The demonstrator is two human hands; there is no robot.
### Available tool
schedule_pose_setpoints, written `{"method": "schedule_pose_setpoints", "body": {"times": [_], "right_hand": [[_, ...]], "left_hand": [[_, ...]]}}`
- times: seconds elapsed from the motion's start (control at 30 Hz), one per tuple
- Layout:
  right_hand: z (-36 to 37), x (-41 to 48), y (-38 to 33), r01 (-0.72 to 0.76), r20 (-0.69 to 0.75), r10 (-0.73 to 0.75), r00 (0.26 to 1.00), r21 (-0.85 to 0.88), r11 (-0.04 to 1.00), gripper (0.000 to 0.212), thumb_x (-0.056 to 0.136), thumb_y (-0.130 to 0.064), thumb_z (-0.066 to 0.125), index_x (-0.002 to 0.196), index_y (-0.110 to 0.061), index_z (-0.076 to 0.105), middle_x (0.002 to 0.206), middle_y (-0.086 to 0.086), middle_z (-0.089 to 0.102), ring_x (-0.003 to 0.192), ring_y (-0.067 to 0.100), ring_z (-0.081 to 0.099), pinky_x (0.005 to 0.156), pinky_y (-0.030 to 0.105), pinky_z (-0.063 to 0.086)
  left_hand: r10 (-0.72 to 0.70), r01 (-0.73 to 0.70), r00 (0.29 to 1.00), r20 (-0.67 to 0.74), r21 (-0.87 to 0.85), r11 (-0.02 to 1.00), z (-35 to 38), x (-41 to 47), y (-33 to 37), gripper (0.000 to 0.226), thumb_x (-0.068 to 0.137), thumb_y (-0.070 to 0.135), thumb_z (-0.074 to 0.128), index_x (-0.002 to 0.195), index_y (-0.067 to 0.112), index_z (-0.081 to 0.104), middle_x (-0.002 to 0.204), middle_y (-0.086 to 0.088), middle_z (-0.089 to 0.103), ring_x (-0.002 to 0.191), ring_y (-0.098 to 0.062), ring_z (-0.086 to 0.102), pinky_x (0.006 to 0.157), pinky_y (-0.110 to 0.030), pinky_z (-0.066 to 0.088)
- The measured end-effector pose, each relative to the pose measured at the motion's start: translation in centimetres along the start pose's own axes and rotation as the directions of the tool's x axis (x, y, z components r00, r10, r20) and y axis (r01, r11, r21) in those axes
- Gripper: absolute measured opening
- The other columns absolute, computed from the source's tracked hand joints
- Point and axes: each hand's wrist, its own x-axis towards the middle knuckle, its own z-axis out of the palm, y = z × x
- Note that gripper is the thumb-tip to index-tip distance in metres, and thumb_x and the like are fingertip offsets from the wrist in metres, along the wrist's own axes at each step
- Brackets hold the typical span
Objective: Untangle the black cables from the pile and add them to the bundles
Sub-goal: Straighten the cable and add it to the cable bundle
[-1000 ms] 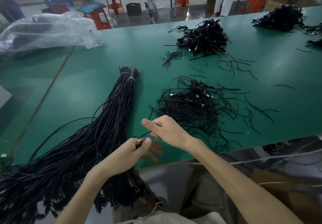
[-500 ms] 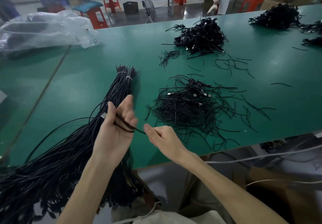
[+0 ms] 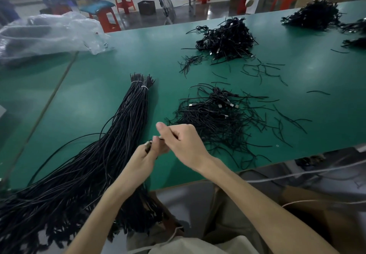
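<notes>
Straightening one cable (image 3: 148, 145) beside the bundle (image 3: 126, 125).
Pinched by left hand (image 3: 143, 157) and right hand (image 3: 185, 144); may slip free or drag pile (image 3: 217, 121) strands if tugged while snagged.

Both hands, left hand (image 3: 145, 155) and right hand (image 3: 183, 143), pinch one black cable (image 3: 149, 145) above the green table (image 3: 95, 95).

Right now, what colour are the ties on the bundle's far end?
White ties around the black bundle; clearest in the head view.
</notes>
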Motion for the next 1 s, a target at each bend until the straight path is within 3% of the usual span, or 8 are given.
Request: {"method": "schedule_pose_setpoints", "body": {"times": [0.1,0.23,0.33,0.43,0.63,0.77,0.9,1.0], "right_hand": [[0.6,-1.1,-0.6,0.029,0.034,-0.029,0.999,-0.011,1.000,0.062,0.107,-0.046,0.043,0.050,-0.022,0.041,0.043,-0.004,0.039,0.039,0.015,0.036,0.046,0.027,0.027],[1.3,-2.6,0.3,-0.056,0.116,0.056,0.992,-0.008,0.998,0.066,0.108,-0.047,0.045,0.051,-0.014,0.038,0.044,-0.001,0.036,0.041,0.013,0.030,0.049,0.032,0.025],[1.4,-3.1,1.1,-0.098,0.151,0.095,0.984,0.014,0.995,0.065,0.107,-0.048,0.045,0.054,-0.012,0.038,0.047,0.002,0.036,0.044,0.016,0.030,0.050,0.035,0.026],[1.1,-3.3,1.8,-0.081,0.197,0.091,0.976,-0.055,0.995,0.057,0.108,-0.045,0.046,0.059,-0.017,0.041,0.050,0.004,0.038,0.046,0.018,0.029,0.049,0.035,0.026],[1.0,-3.6,1.8,-0.063,0.297,0.101,0.950,-0.133,0.989,0.037,0.107,-0.046,0.046,0.103,-0.012,0.060,0.063,-0.010,0.055,0.049,0.008,0.047,0.052,0.023,0.033],[0.9,-3.5,1.3,-0.152,0.383,0.153,0.911,-0.032,0.988,0.060,0.102,-0.032,0.061,0.153,-0.022,0.031,0.107,-0.006,0.060,0.079,0.008,0.061,0.072,0.023,0.048],[1.2,-3.1,1.1,-0.229,0.431,0.176,0.885,0.075,0.971,0.092,0.088,-0.019,0.079,0.160,-0.028,0.021,0.142,0.001,0.050,0.119,0.012,0.058,0.106,0.034,0.048],[1.0,-2.9,1.3,-0.303,0.389,0.208,0.897,0.201,0.931,0.088,0.086,-0.005,0.080,0.157,-0.023,0.031,0.131,-0.001,0.059,0.102,0.012,0.066,0.101,0.034,0.054]], "left_hand": [[-0.013,0.028,0.999,0.044,-0.358,0.933,0.0,0.4,0.2,0.059,0.106,0.059,0.030,0.137,0.023,0.065,0.139,0.001,0.066,0.135,-0.011,0.056,0.109,-0.018,0.042],[-0.008,0.038,0.999,0.044,-0.722,0.691,-0.1,1.2,1.3,0.061,0.111,0.046,0.025,0.146,0.004,0.050,0.148,-0.009,0.058,0.138,-0.017,0.054,0.102,-0.023,0.050],[-0.111,0.051,0.994,-0.002,-0.879,0.475,-0.5,1.3,2.0,0.050,0.107,0.041,0.039,0.124,0.009,0.073,0.120,0.003,0.074,0.096,-0.004,0.072,0.077,-0.020,0.057],[-0.135,0.073,0.990,0.027,-0.933,0.352,-0.7,1.3,1.9,0.040,0.106,0.042,0.046,0.099,0.019,0.078,0.077,0.016,0.060,0.047,-0.004,0.043,0.056,-0.018,0.045],[-0.173,0.101,0.985,0.024,-0.887,0.450,-0.7,1.1,1.5,0.040,0.105,0.050,0.050,0.076,0.026,0.064,0.054,0.010,0.040,0.037,-0.008,0.024,0.047,-0.019,0.032],[-0.253,0.129,0.967,-0.026,-0.806,0.578,-0.2,0.8,1.0,0.045,0.100,0.054,0.055,0.066,0.025,0.055,0.047,0.009,0.031,0.037,-0.008,0.019,0.057,-0.018,0.046],[-0.288,0.145,0.945,-0.153,-0.594,0.791,0.9,0.6,1.1,0.054,0.098,0.060,0.055,0.061,0.021,0.047,0.041,0.006,0.028,0.035,-0.010,0.025,0.059,-0.026,0.053],[-0.270,0.151,0.955,-0.121,-0.584,0.797,1.3,0.5,1.4,0.052,0.097,0.058,0.058,0.061,0.020,0.051,0.046,0.003,0.036,0.036,-0.013,0.040,0.063,-0.033,0.058]]}}
